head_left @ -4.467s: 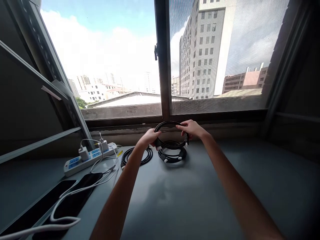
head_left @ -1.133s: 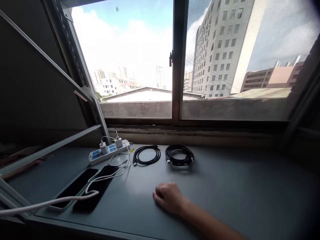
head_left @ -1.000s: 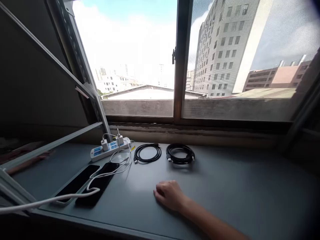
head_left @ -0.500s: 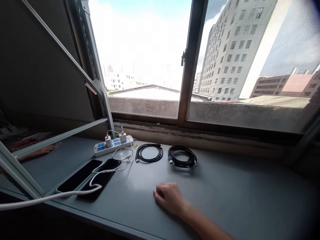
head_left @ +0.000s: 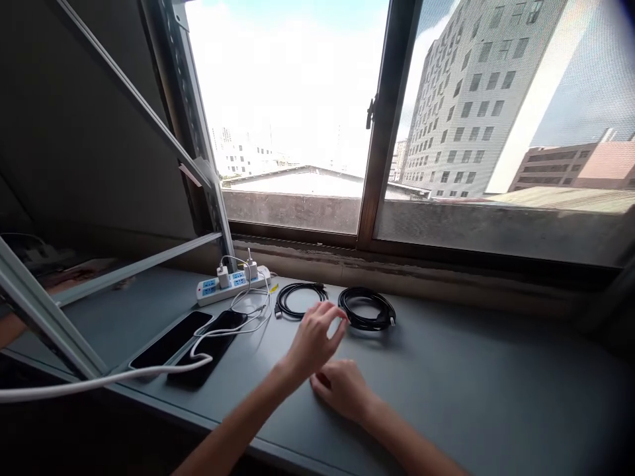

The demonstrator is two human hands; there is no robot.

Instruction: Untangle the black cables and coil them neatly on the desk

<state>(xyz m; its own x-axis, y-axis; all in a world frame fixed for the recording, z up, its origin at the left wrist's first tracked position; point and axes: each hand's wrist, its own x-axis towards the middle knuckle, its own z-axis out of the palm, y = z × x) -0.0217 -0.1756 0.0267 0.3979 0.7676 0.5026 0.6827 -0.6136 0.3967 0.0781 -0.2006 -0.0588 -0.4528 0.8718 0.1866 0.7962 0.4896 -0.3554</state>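
My left hand (head_left: 317,334) reaches over the table, thumb and forefinger pinched at the left edge of a coiled black cable (head_left: 367,324). The fingertips cover the plug on that side; a pale plug shows at the coil's right. My right hand (head_left: 344,390) rests on the tabletop in front of it, fingers loosely curled, with nothing seen in them. To the left lies a second, thinner coiled black cable (head_left: 285,291), partly behind my left hand, with a plug at its left side.
A white power strip (head_left: 206,299) with two chargers stands near the window wall. Two dark phones, one pale-edged phone (head_left: 169,340) and one black phone (head_left: 198,375), lie at the left under white charging cords (head_left: 133,375). A metal frame (head_left: 74,324) rises at the left.
My left hand has come into view from below and reached the right-hand coil. My right hand stays resting on the table. The view has shifted slightly.
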